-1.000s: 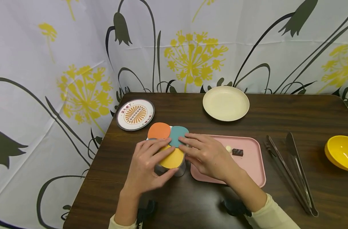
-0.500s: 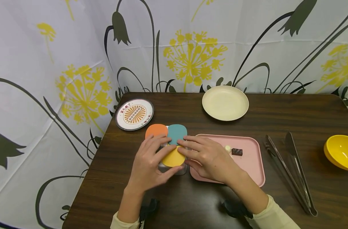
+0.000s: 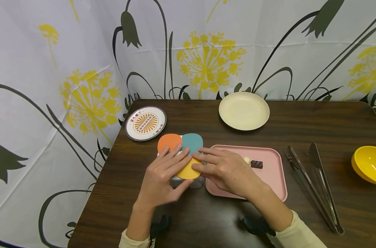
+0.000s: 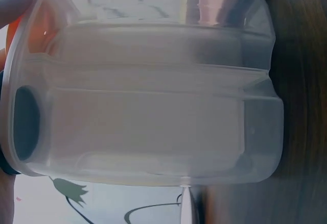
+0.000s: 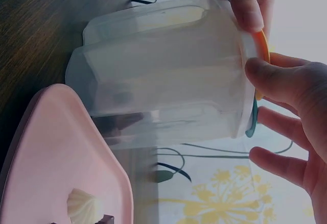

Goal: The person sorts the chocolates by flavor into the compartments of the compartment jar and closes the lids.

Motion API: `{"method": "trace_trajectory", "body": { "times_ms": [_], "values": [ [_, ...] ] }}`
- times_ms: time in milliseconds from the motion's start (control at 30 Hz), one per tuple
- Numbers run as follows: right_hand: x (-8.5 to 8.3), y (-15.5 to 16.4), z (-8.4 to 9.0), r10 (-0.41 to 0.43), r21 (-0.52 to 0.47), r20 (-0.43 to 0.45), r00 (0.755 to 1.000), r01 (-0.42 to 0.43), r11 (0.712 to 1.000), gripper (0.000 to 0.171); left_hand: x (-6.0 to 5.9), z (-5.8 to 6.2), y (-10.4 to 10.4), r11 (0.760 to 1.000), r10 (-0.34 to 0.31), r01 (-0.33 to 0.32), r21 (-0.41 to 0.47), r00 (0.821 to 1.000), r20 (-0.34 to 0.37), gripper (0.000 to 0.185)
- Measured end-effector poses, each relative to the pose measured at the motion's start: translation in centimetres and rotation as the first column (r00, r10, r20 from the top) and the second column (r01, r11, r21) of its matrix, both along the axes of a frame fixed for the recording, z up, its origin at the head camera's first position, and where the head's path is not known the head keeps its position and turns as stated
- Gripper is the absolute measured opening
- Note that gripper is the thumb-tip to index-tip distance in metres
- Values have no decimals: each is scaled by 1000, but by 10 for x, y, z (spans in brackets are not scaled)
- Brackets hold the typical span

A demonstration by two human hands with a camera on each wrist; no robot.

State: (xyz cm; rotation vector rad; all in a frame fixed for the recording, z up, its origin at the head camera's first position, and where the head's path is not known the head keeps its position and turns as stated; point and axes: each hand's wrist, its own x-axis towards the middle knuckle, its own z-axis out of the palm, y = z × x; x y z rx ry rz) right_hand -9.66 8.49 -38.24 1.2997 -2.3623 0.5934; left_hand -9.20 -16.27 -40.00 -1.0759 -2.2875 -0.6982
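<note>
A clear plastic canister [image 5: 163, 76] stands upright on the table, left of the pink tray. Its white lid carries rounded coloured flaps: orange [image 3: 169, 141], teal [image 3: 192, 143] and yellow [image 3: 189, 169]; a dark blue one is mostly covered by fingers. My left hand [image 3: 163, 177] rests across the lid from the left, its fingers extended and its thumb at the near rim. From the right, my right hand [image 3: 226, 170] touches the teal and yellow flaps with outstretched fingers. In the right wrist view its thumb [image 5: 271, 78] presses the lid's edge.
On the pink tray [image 3: 269, 186] lie a dark chocolate-like piece [image 3: 256, 164] and a small cream-coloured swirl [image 5: 84, 207]. Metal tongs [image 3: 322, 193] and a yellow bowl [image 3: 372, 165] are at right. A patterned plate [image 3: 146, 124] and a cream plate [image 3: 244, 111] sit behind.
The canister's lid has turned slightly, its orange flap shifting left and its teal flap going farther back. My left hand has moved a little to the right; my right hand has barely moved.
</note>
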Motion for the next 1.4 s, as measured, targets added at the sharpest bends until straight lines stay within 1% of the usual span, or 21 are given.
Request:
{"method": "trace_trajectory", "body": {
  "times_ms": [200,400,500,833,1067,1400],
  "values": [
    [0,1,1,-1,13,-17,1000,1,1000,45,-2,-3,3,1000,22,-22,-8,998,-57,55],
    [0,1,0,0,4,-28,1000,1,1000,44,-3,-5,4,1000,20,-22,-15,992,-129,53],
    [-1,1,0,0,14,-37,999,0,1000,45,-4,-6,4,1000,16,-19,-16,988,-152,53],
    [-3,0,0,5,28,-93,996,-3,1000,45,-6,-7,3,1000,7,-11,-23,983,-185,53],
    [-4,1,0,-1,39,-106,994,5,999,45,-7,-7,4,1000,2,-8,-29,976,-217,53],
    [-4,0,-1,4,38,-114,993,0,999,44,-8,-10,4,999,8,-21,-46,968,-251,53]
  ]
}}
